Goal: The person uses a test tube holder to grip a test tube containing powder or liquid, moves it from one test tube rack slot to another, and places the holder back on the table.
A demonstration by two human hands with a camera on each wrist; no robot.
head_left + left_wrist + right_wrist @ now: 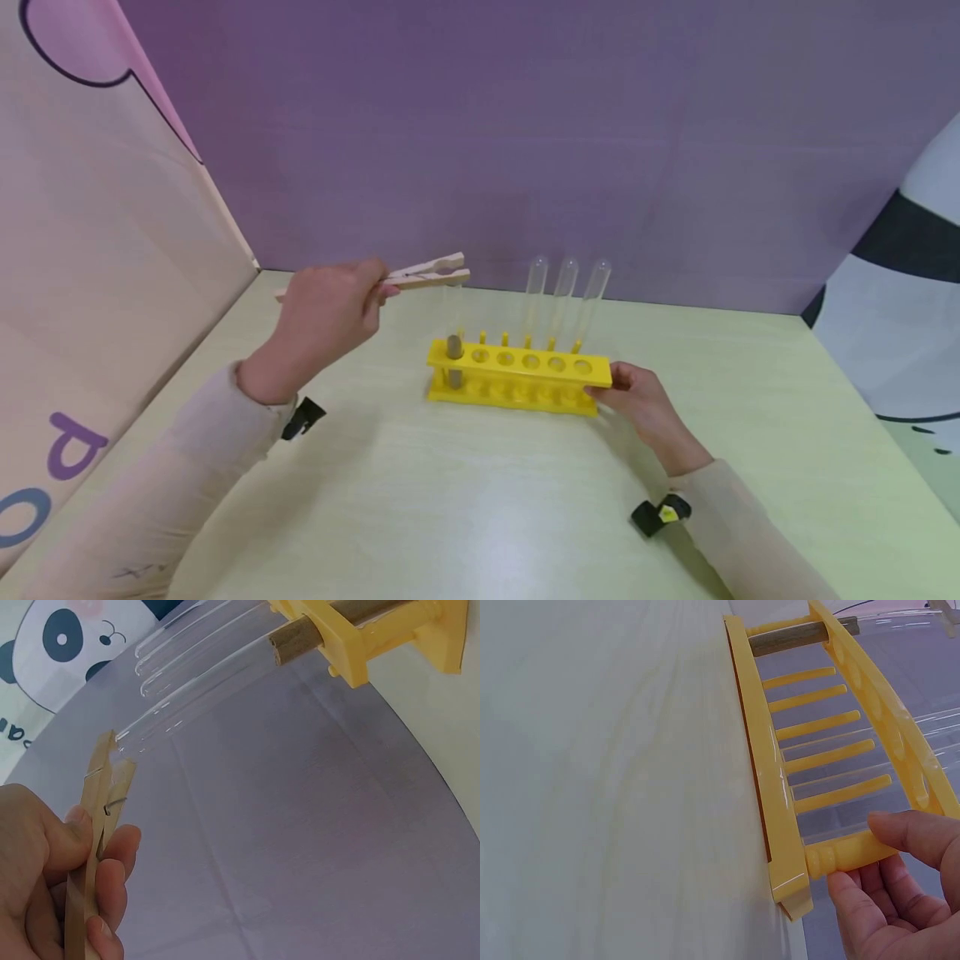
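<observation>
My left hand (322, 312) grips a wooden test tube clamp (94, 795), thumb on one side and fingers curled on the other. The clamp's tips are at the upper end of a clear test tube (453, 308); whether they touch it I cannot tell. That tube stands in the leftmost hole of a yellow test tube rack (517, 354), and a brown, stick-like length (791, 637) shows at its lower part. At the rack's right end, my right hand (637, 400) pinches the yellow end post (855, 851) between thumb and fingers.
Three clear test tubes (564, 287) stand upside down on pegs along the rack's back right. The pale tabletop (450, 500) meets a purple backdrop (525, 150) behind the rack. A printed panel (112, 250) borders the left side.
</observation>
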